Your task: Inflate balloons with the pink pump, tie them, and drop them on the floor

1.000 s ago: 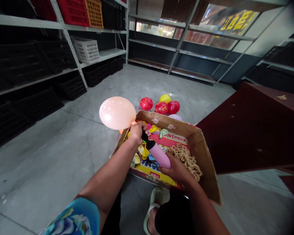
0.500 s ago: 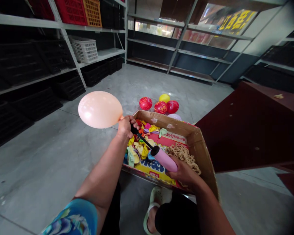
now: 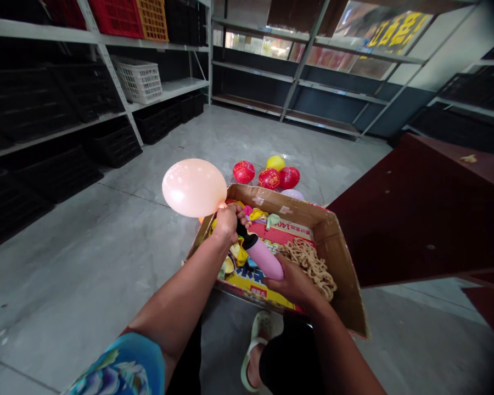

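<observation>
A peach-coloured balloon [image 3: 194,187], blown up, points left from my left hand [image 3: 229,224]. That hand is closed round the balloon's neck and the black nozzle end of a hand balloon pump. My right hand [image 3: 293,281] grips the pink barrel of the balloon pump [image 3: 265,260] at its lower right end. Below both hands stands an open cardboard box [image 3: 333,241]. Limp uninflated balloons [image 3: 239,253] in several colours lie on its left side, partly hidden by my left hand. A heap of beige cord [image 3: 310,266] lies on its right.
Beyond the box, red balloons [image 3: 269,178], a yellow balloon [image 3: 275,162] and a pale lilac one rest on the floor. A dark red wooden piece [image 3: 420,219] stands at the right. Shelving with a white basket [image 3: 138,80] and black crates lines the left.
My left hand and the balloon have moved right, towards my right hand. The pump's black rod, long in view before, is now mostly slid into the pink barrel, which has shifted slightly left and up.
</observation>
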A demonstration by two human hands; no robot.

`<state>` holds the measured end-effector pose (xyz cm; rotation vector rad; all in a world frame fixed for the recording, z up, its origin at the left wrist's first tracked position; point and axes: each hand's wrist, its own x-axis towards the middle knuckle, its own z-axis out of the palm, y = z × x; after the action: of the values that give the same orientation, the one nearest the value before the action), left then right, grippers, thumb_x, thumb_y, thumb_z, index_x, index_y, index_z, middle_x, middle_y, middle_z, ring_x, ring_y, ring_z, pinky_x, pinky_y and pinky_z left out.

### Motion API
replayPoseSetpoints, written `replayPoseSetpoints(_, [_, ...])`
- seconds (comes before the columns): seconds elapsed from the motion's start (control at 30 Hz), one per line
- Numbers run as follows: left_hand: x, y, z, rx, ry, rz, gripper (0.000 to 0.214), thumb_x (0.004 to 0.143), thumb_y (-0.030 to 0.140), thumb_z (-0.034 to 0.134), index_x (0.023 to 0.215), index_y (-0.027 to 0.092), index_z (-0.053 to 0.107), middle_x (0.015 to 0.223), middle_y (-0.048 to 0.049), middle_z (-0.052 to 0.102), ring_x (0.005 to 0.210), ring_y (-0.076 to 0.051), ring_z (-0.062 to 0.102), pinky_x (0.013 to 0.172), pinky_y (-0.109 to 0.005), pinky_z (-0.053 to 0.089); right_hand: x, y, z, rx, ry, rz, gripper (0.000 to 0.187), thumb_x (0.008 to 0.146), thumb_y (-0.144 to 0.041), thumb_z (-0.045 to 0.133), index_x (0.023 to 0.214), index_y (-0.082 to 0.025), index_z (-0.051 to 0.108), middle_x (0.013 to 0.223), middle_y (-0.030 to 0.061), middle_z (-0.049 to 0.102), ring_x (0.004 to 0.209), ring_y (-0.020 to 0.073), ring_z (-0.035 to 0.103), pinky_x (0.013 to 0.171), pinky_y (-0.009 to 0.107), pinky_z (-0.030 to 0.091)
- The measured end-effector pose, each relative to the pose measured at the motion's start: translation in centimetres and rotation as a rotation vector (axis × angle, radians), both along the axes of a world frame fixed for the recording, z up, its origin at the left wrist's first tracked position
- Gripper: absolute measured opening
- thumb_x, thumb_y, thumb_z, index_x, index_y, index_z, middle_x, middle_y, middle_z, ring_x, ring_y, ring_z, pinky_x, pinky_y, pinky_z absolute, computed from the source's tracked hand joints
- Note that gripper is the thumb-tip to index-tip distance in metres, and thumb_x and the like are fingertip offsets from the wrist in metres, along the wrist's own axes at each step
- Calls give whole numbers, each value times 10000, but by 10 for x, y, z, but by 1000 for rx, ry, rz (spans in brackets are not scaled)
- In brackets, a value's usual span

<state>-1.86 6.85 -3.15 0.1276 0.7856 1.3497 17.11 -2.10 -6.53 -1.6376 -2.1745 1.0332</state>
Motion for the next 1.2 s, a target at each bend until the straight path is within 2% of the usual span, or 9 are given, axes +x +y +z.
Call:
replayPoseSetpoints(0.13, [-1, 0, 0, 63, 89, -4, 159, 585, 58, 404, 590, 199, 330, 424, 62, 288, 304, -83, 304, 346, -217, 314, -1, 0, 0, -16, 20, -2, 366, 679, -264, 642, 1023, -162, 568, 854, 31, 646, 675, 157, 546, 605, 247, 391])
replayPoseSetpoints(0.27, [-19, 7, 4, 67, 117, 60, 175, 568, 49, 398, 608, 201, 322, 433, 68, 276, 304, -82, 299, 346, -210, 312, 10, 1, -4, -45, 24, 37, 324, 665, -254, 649, 967, -170, 567, 827, 14, 630, 684, 155, 544, 607, 244, 398])
replayPoseSetpoints(0.4, [-39, 13, 8, 70, 82, 115, 188, 568, 45, 406, 632, 202, 324, 457, 75, 260, 316, -78, 302, 355, -204, 322, 29, -1, -6, -113, 28, 61, 356, 659, -249, 651, 995, -179, 558, 864, 9, 633, 732, 166, 563, 638, 250, 414])
replayPoseSetpoints(0.53, [-48, 15, 8, 56, 69, 130, 187, 580, 53, 407, 633, 204, 311, 462, 73, 256, 320, -79, 300, 357, -207, 320, 39, -5, -6, -150, 20, 75, 327, 676, -253, 633, 988, -183, 566, 873, 11, 649, 748, 174, 582, 638, 249, 419])
replayPoseSetpoints(0.73, [-30, 11, 0, 73, 147, 82, 160, 584, 55, 398, 595, 194, 319, 431, 62, 279, 321, -74, 304, 353, -189, 301, 23, -4, -7, -62, -24, 45, 395, 668, -266, 641, 1049, -179, 581, 904, 34, 670, 743, 190, 589, 637, 266, 420])
replayPoseSetpoints(0.87, [-6, 1, -2, 35, 118, 15, 163, 598, 63, 400, 576, 198, 310, 416, 56, 283, 312, -81, 307, 348, -203, 308, 8, -2, -4, -23, 21, 51, 417, 689, -283, 635, 1087, -172, 573, 918, 42, 672, 731, 177, 579, 625, 248, 412])
replayPoseSetpoints(0.97, [3, -4, -1, 59, 98, 5, 168, 598, 60, 402, 573, 198, 309, 416, 56, 281, 313, -82, 315, 357, -204, 322, 3, -1, -3, -11, 5, 33, 417, 692, -296, 637, 1081, -158, 571, 902, 45, 664, 717, 172, 567, 618, 246, 401])
replayPoseSetpoints(1.07, [-4, -2, 2, 85, 112, 14, 169, 588, 50, 400, 575, 194, 312, 414, 57, 286, 311, -79, 318, 370, -202, 340, 5, 0, -3, -17, 15, 29, 404, 684, -287, 642, 1060, -158, 567, 878, 33, 650, 706, 164, 558, 615, 244, 400])
replayPoseSetpoints(1.2, [-28, 7, 7, 109, 148, 102, 173, 584, 45, 404, 586, 193, 314, 426, 61, 288, 313, -74, 307, 371, -201, 347, 17, 2, -3, -50, 25, 54, 327, 661, -260, 651, 965, -169, 575, 841, 10, 627, 716, 162, 556, 628, 243, 408])
